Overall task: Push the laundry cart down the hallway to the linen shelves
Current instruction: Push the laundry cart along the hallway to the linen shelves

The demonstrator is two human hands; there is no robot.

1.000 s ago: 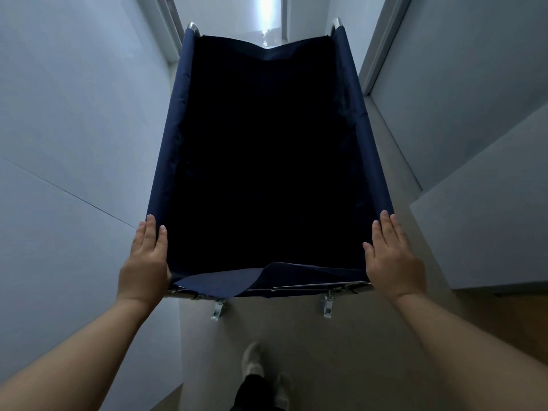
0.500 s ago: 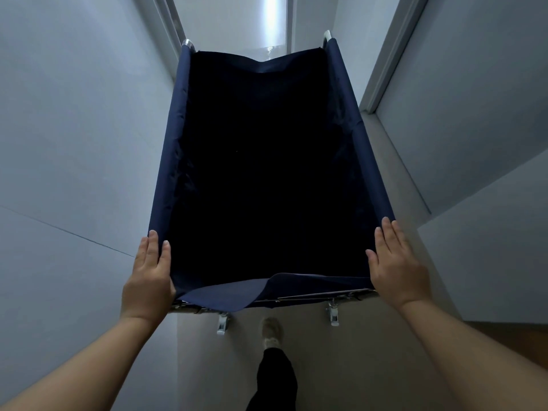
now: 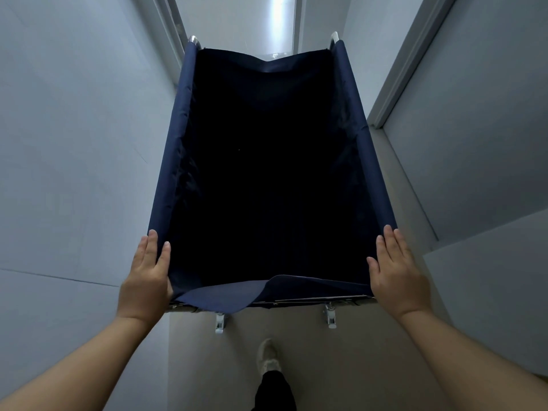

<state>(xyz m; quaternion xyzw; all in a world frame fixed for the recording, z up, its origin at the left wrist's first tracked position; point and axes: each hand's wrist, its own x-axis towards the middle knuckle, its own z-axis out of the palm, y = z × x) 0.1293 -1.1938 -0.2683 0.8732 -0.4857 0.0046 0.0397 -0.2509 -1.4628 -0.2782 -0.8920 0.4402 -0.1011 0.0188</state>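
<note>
The laundry cart is a deep navy fabric bin on a metal frame, and it fills the middle of the head view. Its inside is dark and I cannot tell whether anything lies in it. My left hand grips the near left corner of the rim, thumb inside the fabric. My right hand rests on the near right corner, fingers laid flat along the rim's outer side and thumb toward the inside. Two small casters show under the near edge. No linen shelves are in sight.
A pale wall runs close along the cart's left side. On the right stand a door frame and grey wall panels. Beige floor lies below, with one shoe and a dark trouser leg. A bright strip of light marks the hallway's far end.
The cart has rolled forward down the hallway: the right door frame and wall panels have slid nearer. My feet have stepped, with one shoe now leading. Both hands stay on the rim.
</note>
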